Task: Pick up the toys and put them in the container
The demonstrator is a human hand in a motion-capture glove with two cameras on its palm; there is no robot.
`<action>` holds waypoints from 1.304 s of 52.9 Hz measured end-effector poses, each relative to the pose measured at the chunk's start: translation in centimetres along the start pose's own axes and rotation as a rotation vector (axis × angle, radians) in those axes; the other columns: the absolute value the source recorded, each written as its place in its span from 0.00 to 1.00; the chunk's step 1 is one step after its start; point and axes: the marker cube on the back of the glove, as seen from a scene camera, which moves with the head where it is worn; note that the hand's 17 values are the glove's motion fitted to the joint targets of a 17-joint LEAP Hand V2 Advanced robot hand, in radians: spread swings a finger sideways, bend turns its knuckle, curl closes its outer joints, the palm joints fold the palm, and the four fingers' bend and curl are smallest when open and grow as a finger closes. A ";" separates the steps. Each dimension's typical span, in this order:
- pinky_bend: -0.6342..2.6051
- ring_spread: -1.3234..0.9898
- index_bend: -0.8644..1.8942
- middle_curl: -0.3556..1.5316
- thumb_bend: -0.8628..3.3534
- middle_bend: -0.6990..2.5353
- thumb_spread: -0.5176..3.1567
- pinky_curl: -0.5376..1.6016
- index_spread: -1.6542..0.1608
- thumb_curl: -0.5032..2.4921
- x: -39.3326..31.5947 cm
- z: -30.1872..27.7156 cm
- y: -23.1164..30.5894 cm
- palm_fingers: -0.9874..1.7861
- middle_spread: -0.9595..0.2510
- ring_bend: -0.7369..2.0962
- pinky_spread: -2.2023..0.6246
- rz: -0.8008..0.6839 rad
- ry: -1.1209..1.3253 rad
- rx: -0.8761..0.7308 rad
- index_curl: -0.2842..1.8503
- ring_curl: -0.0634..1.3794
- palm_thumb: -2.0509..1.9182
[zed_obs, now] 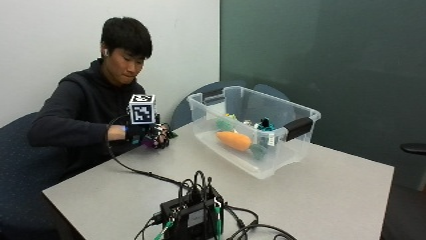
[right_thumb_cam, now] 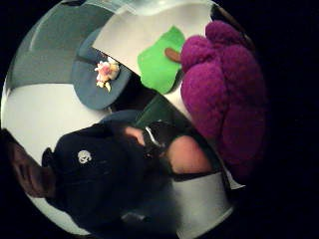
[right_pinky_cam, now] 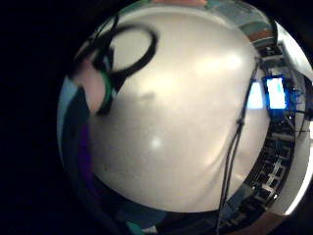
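My gloved right hand (zed_obs: 153,135) hovers just above the grey table (zed_obs: 326,185), to the left of the clear plastic container (zed_obs: 301,146). Its fingers curl round a purple plush grape toy (right_thumb_cam: 224,99) with a green felt leaf (right_thumb_cam: 159,64) and a brown stem (right_thumb_cam: 173,55); a bit of purple (zed_obs: 147,143) and of the leaf (zed_obs: 172,134) shows under the glove. Inside the container lie an orange plush carrot (zed_obs: 233,140) and several smaller toys (zed_obs: 261,125). The little finger side palm view looks down on the bare tabletop (right_pinky_cam: 181,127).
A black electronics box with a tangle of cables (zed_obs: 193,212) sits at the table's near edge, and one cable (zed_obs: 133,169) runs from it to the hand. The container has black latch handles (zed_obs: 299,128). A blue chair (zed_obs: 20,165) stands behind the person.
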 end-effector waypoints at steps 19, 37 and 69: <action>0.56 0.45 0.38 0.57 0.25 0.51 0.49 0.46 0.85 0.32 -0.3 -4.8 -2.4 0.77 0.65 0.77 0.65 -0.026 -0.176 0.239 0.21 0.40 0.65; 0.54 0.46 0.40 0.59 0.25 0.54 0.48 0.47 0.87 0.34 2.2 -27.4 -13.2 0.78 0.66 0.79 0.65 0.026 -0.050 0.628 0.24 0.41 0.68; 0.57 0.45 0.36 0.53 0.19 0.42 0.49 0.49 0.82 0.30 8.1 -26.6 -24.6 0.45 0.65 0.69 0.66 0.390 -0.315 0.278 0.22 0.36 0.58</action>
